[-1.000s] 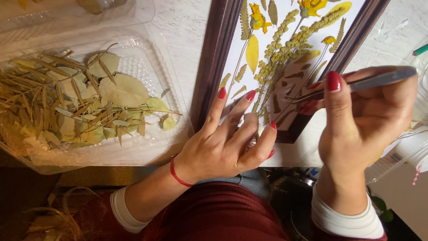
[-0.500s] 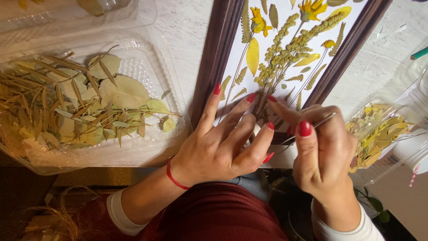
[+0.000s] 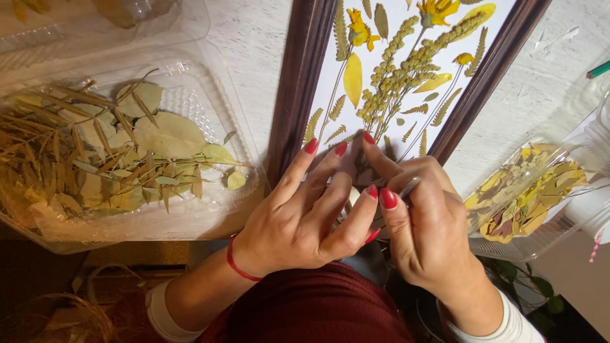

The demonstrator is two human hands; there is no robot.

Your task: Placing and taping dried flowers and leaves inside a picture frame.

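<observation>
A dark wooden frame [image 3: 298, 82] lies on the white table, holding white paper with pressed yellow flowers, ferns and stems [image 3: 394, 70]. My left hand [image 3: 311, 216] rests on the frame's lower edge, fingers spread and pressing the paper near the stem ends. My right hand [image 3: 426, 222] sits beside it, touching it, with the index fingertip on the paper. A thin metal tool [image 3: 410, 187] is pinched in the right hand; most of it is hidden by the fingers.
A clear plastic tray [image 3: 184, 216] of dried green leaves and straw sits at the left. Another clear tray [image 3: 540, 235] with yellow and red pressed petals lies at the right. A green pencil tip [image 3: 597, 70] shows at the right edge.
My right hand came left and down from the frame's right side, and now lies against my left hand with its fingertip on the paper. The left hand stayed put.
</observation>
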